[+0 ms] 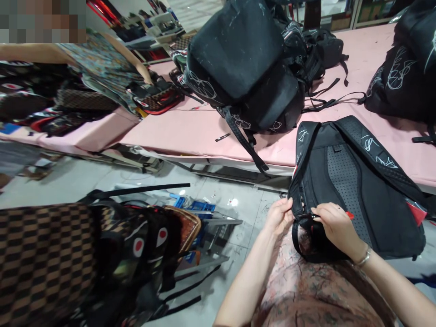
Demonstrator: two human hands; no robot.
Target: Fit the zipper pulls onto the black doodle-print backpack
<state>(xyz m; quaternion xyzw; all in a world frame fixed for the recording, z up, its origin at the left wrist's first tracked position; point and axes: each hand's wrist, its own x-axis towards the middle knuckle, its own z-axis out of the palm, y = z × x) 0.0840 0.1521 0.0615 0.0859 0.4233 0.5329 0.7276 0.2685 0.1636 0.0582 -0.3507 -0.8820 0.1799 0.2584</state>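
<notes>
A black backpack (344,177) leans against the table edge and rests on my lap, its padded back panel and shoulder straps facing up. White scribbled lettering marks the straps. My left hand (281,214) pinches the shoulder strap (295,200) near its lower end, at the pack's left edge. Just beside it, my right hand (335,225) is closed around small scissors (308,216), whose dark blades point left at the strap. A red handle end pokes out behind my fingers. The exact spot where the blades meet the strap is too small to make out.
A pink-covered table (190,131) carries a big black backpack (238,59) and another at right (402,77). Checkered bags (44,259) are heaped at lower left, near a metal frame (218,222) on the tiled floor. Across the table, a person (102,68) handles a bag (156,97).
</notes>
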